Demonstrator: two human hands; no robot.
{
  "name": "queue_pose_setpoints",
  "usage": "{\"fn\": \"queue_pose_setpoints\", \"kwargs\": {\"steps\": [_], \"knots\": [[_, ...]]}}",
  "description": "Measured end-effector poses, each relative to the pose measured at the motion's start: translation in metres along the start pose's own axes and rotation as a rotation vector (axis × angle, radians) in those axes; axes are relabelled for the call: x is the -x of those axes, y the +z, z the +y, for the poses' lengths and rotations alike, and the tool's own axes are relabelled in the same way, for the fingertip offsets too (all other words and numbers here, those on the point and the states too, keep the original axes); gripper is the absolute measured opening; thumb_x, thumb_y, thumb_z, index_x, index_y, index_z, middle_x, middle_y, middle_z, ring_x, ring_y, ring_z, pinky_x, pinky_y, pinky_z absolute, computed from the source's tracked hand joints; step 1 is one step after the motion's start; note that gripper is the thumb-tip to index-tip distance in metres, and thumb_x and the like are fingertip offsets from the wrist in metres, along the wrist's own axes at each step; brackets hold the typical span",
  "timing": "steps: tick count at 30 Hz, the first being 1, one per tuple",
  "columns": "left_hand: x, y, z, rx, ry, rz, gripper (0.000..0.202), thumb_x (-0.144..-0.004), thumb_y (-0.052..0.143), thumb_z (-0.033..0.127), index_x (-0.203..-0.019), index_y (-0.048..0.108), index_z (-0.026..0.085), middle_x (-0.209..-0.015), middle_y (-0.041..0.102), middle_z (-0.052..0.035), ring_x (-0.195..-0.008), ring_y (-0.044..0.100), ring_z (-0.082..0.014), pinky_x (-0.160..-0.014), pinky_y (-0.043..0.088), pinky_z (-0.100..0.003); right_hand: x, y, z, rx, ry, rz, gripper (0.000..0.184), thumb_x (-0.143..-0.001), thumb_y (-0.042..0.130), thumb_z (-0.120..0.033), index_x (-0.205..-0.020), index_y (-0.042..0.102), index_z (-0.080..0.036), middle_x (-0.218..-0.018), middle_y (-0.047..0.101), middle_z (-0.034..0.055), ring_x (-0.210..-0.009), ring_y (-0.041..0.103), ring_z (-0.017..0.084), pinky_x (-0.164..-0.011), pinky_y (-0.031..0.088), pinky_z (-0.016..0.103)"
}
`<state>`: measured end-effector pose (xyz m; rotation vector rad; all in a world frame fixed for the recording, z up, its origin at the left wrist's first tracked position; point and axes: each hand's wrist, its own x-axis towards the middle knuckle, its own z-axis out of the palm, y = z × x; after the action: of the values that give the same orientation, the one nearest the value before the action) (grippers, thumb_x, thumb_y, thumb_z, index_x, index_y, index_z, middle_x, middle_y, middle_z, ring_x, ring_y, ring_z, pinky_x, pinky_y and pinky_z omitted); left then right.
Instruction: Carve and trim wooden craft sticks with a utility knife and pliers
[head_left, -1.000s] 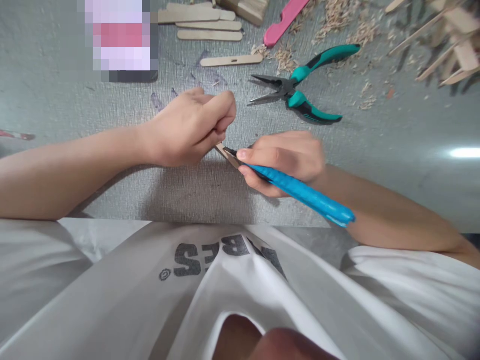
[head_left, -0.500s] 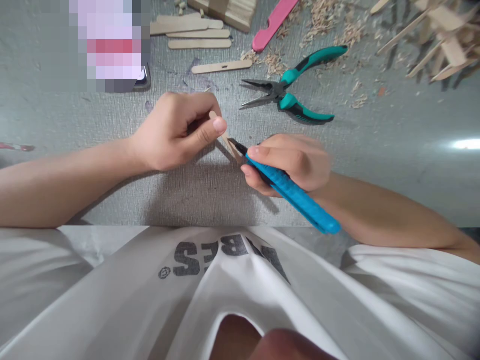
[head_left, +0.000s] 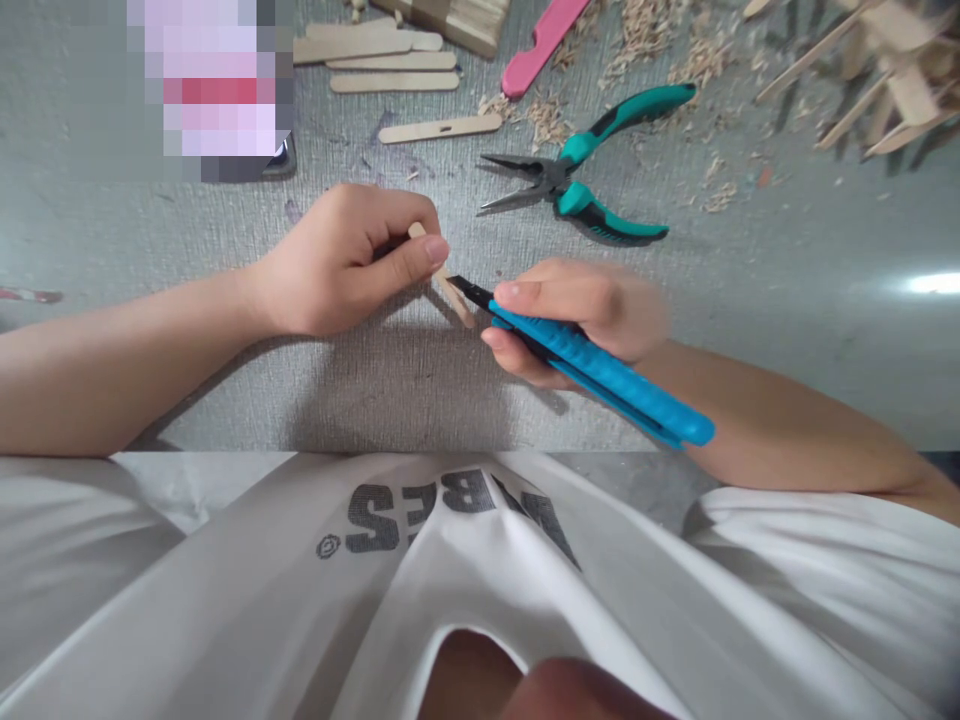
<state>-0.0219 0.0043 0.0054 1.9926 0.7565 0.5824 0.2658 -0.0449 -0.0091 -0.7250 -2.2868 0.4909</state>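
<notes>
Between thumb and curled fingers, my left hand [head_left: 367, 255] pinches a small wooden craft stick [head_left: 456, 300], which slants down to the right with its lower end free. My right hand [head_left: 589, 310] is wrapped round a blue utility knife [head_left: 607, 372]. The knife's dark blade points up-left, its tip at the edge of the stick just below my left thumb; whether it cuts in cannot be made out. Beyond my hands lie open needle-nose pliers [head_left: 555, 180] with teal handles and a craft stick with a small slot [head_left: 441, 129].
Several loose craft sticks [head_left: 394, 82] and a bundle of sticks [head_left: 465, 22] lie at the back. Beside them are a pink stick [head_left: 544, 48] and wood shavings [head_left: 645, 40]. A structure of joined sticks [head_left: 900, 80] stands back right. A pixelated patch covers the back left.
The knife has swung flatter, its rear end moving right and up, and its blade tip has shifted slightly left. The stick's lower end now shows more fully. My left hand moved very little.
</notes>
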Motion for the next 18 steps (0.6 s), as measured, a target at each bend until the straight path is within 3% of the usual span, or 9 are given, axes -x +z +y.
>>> {"fn": "queue_pose_setpoints", "kwargs": {"steps": [3, 7, 9, 13, 16, 18], "knots": [[0.001, 0.000, 0.003, 0.041, -0.018, 0.001, 0.044, -0.117, 0.054, 0.058, -0.086, 0.059, 0.028, -0.074, 0.061, -0.0015, -0.070, 0.051, -0.0163, -0.067, 0.041, -0.041, -0.003, 0.004, 0.001, -0.083, -0.076, 0.137, 0.033, -0.110, 0.074, -0.035, -0.142, 0.068, -0.032, -0.093, 0.085, -0.0017, -0.076, 0.083, 0.018, -0.062, 0.067, 0.028], [0.001, 0.001, 0.005, 0.082, -0.042, -0.007, 0.046, -0.117, 0.054, 0.063, -0.088, 0.059, 0.028, -0.077, 0.061, 0.0002, -0.071, 0.051, -0.0150, -0.068, 0.042, -0.040, -0.006, 0.005, 0.000, -0.214, -0.051, 0.218, 0.035, -0.104, 0.080, -0.031, -0.138, 0.074, -0.028, -0.090, 0.084, 0.0002, -0.069, 0.081, 0.019, -0.053, 0.062, 0.029], [0.002, 0.002, 0.004, 0.081, -0.035, -0.011, 0.049, -0.118, 0.053, 0.065, -0.090, 0.059, 0.026, -0.078, 0.062, -0.0003, -0.071, 0.050, -0.0144, -0.068, 0.042, -0.039, -0.005, 0.001, 0.000, -0.254, -0.012, 0.175, 0.032, -0.103, 0.083, -0.031, -0.134, 0.076, -0.029, -0.090, 0.084, 0.0001, -0.070, 0.081, 0.020, -0.054, 0.062, 0.030], [0.003, 0.001, 0.004, 0.088, -0.007, -0.023, 0.045, -0.119, 0.051, 0.063, -0.092, 0.059, 0.027, -0.078, 0.062, 0.0005, -0.069, 0.050, -0.0135, -0.065, 0.041, -0.037, -0.001, -0.004, 0.003, -0.296, 0.139, -0.028, 0.014, -0.105, 0.083, -0.033, -0.118, 0.078, -0.033, -0.089, 0.084, -0.0016, -0.072, 0.081, 0.021, -0.063, 0.066, 0.035], [0.004, 0.000, 0.007, 0.113, 0.021, -0.034, 0.040, -0.121, 0.050, 0.056, -0.093, 0.059, 0.029, -0.079, 0.061, 0.0012, -0.070, 0.050, -0.0131, -0.065, 0.043, -0.038, 0.003, -0.001, 0.006, -0.300, 0.036, 0.133, 0.029, -0.103, 0.083, -0.043, -0.130, 0.075, -0.034, -0.090, 0.083, -0.0017, -0.064, 0.077, 0.019, -0.054, 0.062, 0.033], [0.004, 0.000, 0.008, 0.118, 0.032, -0.031, 0.038, -0.121, 0.050, 0.054, -0.094, 0.060, 0.029, -0.079, 0.060, 0.0013, -0.071, 0.050, -0.0132, -0.066, 0.043, -0.039, 0.006, 0.003, 0.006, -0.267, 0.065, 0.156, 0.032, -0.104, 0.080, -0.048, -0.133, 0.074, -0.036, -0.092, 0.083, -0.0007, -0.064, 0.077, 0.020, -0.058, 0.065, 0.035]]}}
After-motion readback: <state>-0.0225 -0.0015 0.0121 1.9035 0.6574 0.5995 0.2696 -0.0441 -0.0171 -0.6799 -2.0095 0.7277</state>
